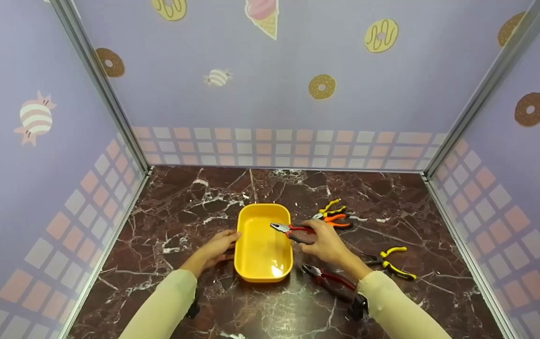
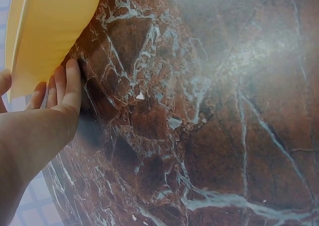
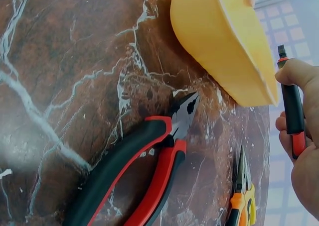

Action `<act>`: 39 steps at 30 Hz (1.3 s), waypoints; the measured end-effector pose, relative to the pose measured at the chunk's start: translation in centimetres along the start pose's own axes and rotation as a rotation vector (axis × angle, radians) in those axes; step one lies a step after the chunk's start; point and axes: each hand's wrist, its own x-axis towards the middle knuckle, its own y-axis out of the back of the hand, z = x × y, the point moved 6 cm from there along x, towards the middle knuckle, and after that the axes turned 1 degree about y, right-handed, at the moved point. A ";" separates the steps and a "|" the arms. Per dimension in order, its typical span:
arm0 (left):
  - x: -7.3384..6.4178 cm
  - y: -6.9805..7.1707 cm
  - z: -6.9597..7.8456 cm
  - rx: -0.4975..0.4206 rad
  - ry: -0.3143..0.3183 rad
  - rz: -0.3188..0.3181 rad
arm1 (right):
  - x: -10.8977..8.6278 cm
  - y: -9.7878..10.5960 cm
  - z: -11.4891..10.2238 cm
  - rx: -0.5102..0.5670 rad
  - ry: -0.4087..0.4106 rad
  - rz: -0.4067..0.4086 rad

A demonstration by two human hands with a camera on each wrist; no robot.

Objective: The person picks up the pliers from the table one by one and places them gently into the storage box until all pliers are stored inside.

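My left hand (image 1: 219, 248) holds the left rim of a yellow plastic tray (image 1: 261, 270); the left wrist view shows the thumb at the rim and the fingers (image 2: 60, 86) along the outer wall. In my right hand (image 1: 328, 245) are red-and-black combination pliers (image 1: 281, 228), gripped by the handles. Their metal jaws point left over the tray's inside, above its right rim. Nothing lies in the tray. Below the right wrist, larger red-and-black pliers (image 3: 164, 141) rest on the table beside the tray.
Yellow-and-black pliers (image 1: 394, 263) lie right of my right forearm. Behind the right hand are orange-and-black pliers (image 1: 338, 221) and another yellow-handled pair (image 1: 330, 207). The dark red marbled table (image 1: 194, 188) is bounded by lilac patterned walls (image 1: 270, 103).
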 end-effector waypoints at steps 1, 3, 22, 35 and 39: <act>0.1 0.0 0.0 -0.003 -0.002 0.001 | 0.1 0.0 0.0 0.001 -0.001 0.001; 0.2 -0.1 0.1 -0.007 -0.004 -0.001 | 0.3 0.0 -0.1 0.008 -0.006 0.003; 0.3 -0.2 0.8 0.008 -0.015 0.006 | 1.4 -0.8 -1.4 0.114 -0.019 0.036; -0.2 -0.2 0.2 -0.002 -0.023 0.014 | 1.5 -1.4 -2.5 0.116 -0.005 0.050; -0.2 -0.3 0.2 -0.001 -0.029 -0.002 | 1.7 -1.6 -2.7 0.136 -0.003 0.057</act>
